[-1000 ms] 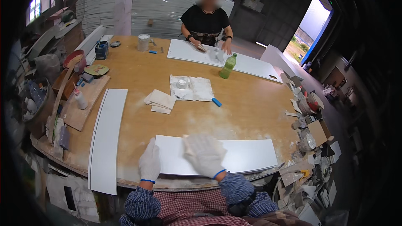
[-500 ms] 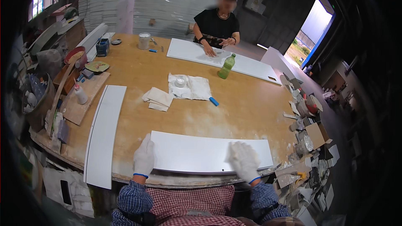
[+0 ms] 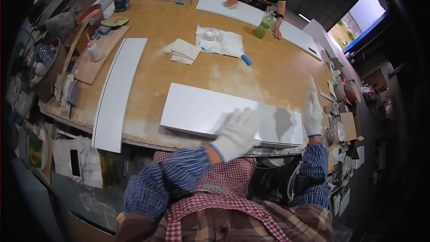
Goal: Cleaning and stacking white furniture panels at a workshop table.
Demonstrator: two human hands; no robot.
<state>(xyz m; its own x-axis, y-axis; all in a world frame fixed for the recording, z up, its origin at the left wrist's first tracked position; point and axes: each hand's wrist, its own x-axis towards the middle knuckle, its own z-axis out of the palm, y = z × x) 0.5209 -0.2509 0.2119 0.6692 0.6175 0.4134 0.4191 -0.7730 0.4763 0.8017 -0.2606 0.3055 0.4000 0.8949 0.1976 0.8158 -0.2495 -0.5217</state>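
A white rectangular panel (image 3: 197, 110) lies along the near edge of the table. My left hand (image 3: 237, 133), in a white knit glove with a blue cuff, reaches across to its middle near the front edge. The fingers lie stretched out over the panel's face. Off the panel's right end my right hand (image 3: 313, 110), gloved the same way, is seen edge-on with fingers straight and pointing away. Nothing shows in either hand. A second, narrower white panel (image 3: 121, 92) lies lengthwise to the left.
Mid-table are folded cloths (image 3: 182, 51), a white sheet (image 3: 228, 43) with a small tub (image 3: 209, 35), and a blue tool (image 3: 246, 60). Across the table, a person touches a long white panel (image 3: 215, 5) beside a green bottle (image 3: 264, 26). Clutter (image 3: 347, 125) lines the right edge.
My left hand has gone from the near panel's left end to its middle. My right hand has left the panel's face and moved past its right end. The view has tilted down.
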